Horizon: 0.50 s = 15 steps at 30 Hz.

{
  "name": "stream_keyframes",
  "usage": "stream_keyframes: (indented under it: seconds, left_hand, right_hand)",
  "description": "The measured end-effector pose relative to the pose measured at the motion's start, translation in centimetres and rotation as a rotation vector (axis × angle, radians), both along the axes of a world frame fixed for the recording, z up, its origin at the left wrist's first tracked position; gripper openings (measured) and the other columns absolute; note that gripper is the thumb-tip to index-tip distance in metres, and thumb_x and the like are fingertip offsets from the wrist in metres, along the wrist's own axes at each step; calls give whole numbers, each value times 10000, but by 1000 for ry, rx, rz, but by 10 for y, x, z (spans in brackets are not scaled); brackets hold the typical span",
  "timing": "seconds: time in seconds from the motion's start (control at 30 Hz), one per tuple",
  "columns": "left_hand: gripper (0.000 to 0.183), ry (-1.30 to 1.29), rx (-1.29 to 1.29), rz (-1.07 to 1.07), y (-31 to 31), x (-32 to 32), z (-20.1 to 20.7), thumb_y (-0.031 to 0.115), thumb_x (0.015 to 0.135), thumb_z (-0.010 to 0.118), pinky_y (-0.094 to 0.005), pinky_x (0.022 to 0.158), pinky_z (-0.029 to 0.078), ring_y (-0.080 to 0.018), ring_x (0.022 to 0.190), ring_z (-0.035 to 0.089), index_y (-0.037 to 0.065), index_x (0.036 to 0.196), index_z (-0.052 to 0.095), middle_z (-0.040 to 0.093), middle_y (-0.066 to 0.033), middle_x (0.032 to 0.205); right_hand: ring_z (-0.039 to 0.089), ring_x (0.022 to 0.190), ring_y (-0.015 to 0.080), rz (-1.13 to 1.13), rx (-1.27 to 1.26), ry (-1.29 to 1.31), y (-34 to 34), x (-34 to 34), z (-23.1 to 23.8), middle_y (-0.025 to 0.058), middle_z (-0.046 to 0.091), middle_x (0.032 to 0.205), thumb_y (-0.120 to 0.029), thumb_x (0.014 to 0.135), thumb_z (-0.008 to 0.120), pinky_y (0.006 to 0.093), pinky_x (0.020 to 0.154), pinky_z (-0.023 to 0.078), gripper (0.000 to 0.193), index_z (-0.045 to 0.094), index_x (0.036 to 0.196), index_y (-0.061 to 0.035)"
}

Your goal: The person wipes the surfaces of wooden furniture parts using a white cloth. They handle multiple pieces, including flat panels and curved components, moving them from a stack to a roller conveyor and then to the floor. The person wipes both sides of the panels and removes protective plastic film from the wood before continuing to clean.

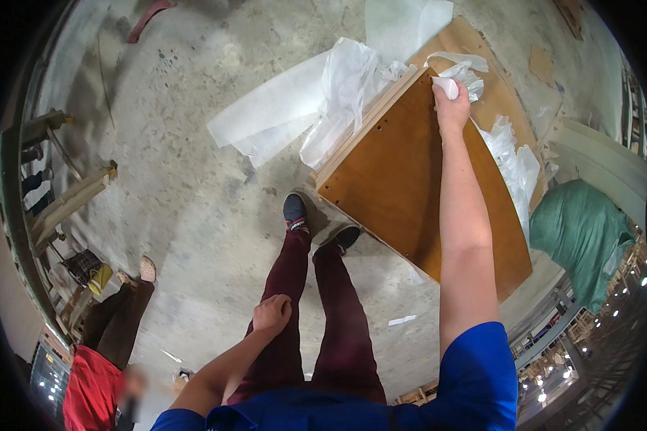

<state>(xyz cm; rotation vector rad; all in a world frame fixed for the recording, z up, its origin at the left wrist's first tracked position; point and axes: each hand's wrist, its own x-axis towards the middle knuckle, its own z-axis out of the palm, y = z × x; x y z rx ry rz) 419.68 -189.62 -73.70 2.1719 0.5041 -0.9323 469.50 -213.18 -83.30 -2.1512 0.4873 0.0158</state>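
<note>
- The right hand (453,113) has its grip closed around a small whitish piece (447,87), at the far corner of a brown wooden panel (388,190); whether the piece touches the wood is hard to tell.
- The left hand (272,314) is near, over the left thigh, its grip curled into a loose fist.
- The brown panel lies flat, right of the person's feet, with small dark holes along its left edge.
- Beyond it, to the far right, is a lighter wooden board (474,42).
- White wrapping sheet (274,108) spreads left of the panel; crumpled white plastic (512,159) lies along its right side.
- A green bundle (579,226) sits farther right.
- The floor (216,183) is stained grey concrete.
- At the near left stands another person in a red top (92,388), beside a checked bag (84,266).
</note>
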Motion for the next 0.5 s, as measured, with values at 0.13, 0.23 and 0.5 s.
stream_keyframes:
  seconds: [0.13,0.23,0.5]
  left_hand:
    - [81,-17,10,2,-3,7,-2,162,809,576,-402,666,514,-283,743,640,118,854,626,651,-64,810]
    - [80,5,14,10,-6,7,-2,163,809,579,-402,667,516,-281,740,641,118,855,626,654,-62,813]
    - [87,-11,16,11,-10,5,-4,171,812,578,-402,674,518,-288,750,643,115,857,626,658,-77,822]
  right_hand:
    - [636,881,274,86,-202,-18,-11,6,-6,145,664,973,-251,719,726,372,799,497,469,582,1136,-94]
    - [624,959,325,127,-254,-33,-5,6,-6,173,662,1004,-277,730,702,397,851,477,459,585,1138,-101]
    - [629,948,337,176,-354,-49,-7,5,-2,186,660,1003,-277,737,691,407,829,486,450,586,1135,-94]
